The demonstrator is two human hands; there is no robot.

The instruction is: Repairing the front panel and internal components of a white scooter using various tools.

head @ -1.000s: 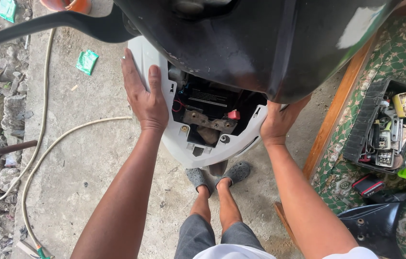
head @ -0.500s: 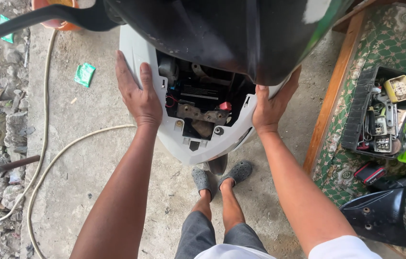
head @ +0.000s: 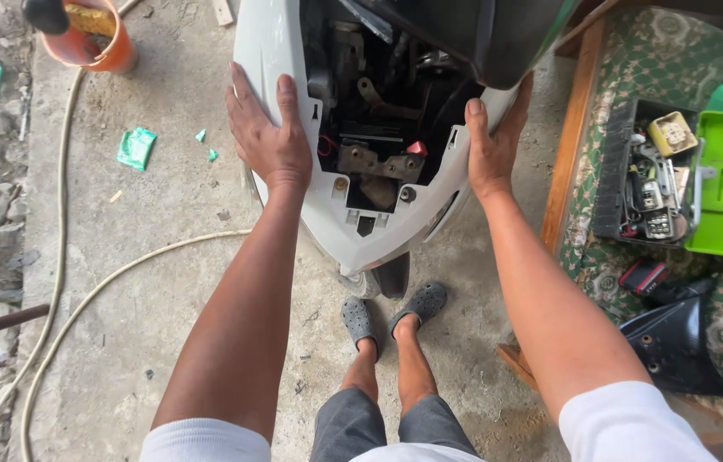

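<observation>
A white scooter body panel [head: 353, 235] fills the upper middle, with an opening that shows dark engine parts, a metal bracket [head: 370, 162] and a small red piece [head: 417, 148]. My left hand [head: 267, 137] lies flat on the panel's left side, fingers spread. My right hand [head: 489, 141] presses the panel's right edge, thumb on the rim. Both hands grip the panel from outside. A black seat or cover [head: 498, 34] overhangs the top. The scooter's tyre [head: 387, 278] pokes out beneath the panel.
My feet in grey clogs [head: 391, 312] stand on concrete below the panel. An orange bucket [head: 92, 43] is at top left, a pale hose [head: 105, 282] curves across the ground. At right, an open green toolbox [head: 678, 180] and a black panel [head: 678, 342] lie on a patterned mat.
The view has tilted down and closer; the white panel and its opening show more fully. Both hands stay on its sides, shifted slightly upward along the edges.
</observation>
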